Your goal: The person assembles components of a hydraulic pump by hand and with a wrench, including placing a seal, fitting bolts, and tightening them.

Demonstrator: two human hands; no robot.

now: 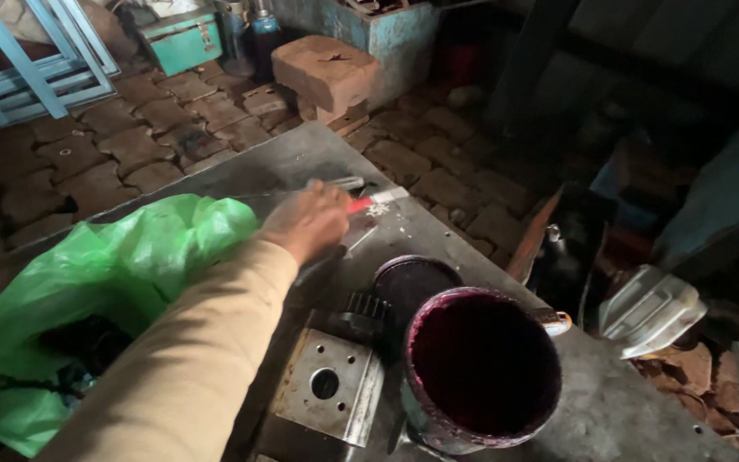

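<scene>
My left hand (308, 221), in a tan sleeve, reaches across a grey metal table (301, 154) from the lower left. Its fingers are curled over a red-handled tool (361, 204) with a pale tip that sticks out to the right of the hand. A thin metal rod (342, 182) lies just beyond the hand. My right hand is not in view.
A green plastic bag (104, 274) lies left of the arm. Near me are a metal block with holes (331, 385), a dark gear (365, 306), a round tin stained dark red inside (482, 368) and its lid (414, 281). Brick floor, a teal box (183, 38) and a stone block (325, 73) lie beyond.
</scene>
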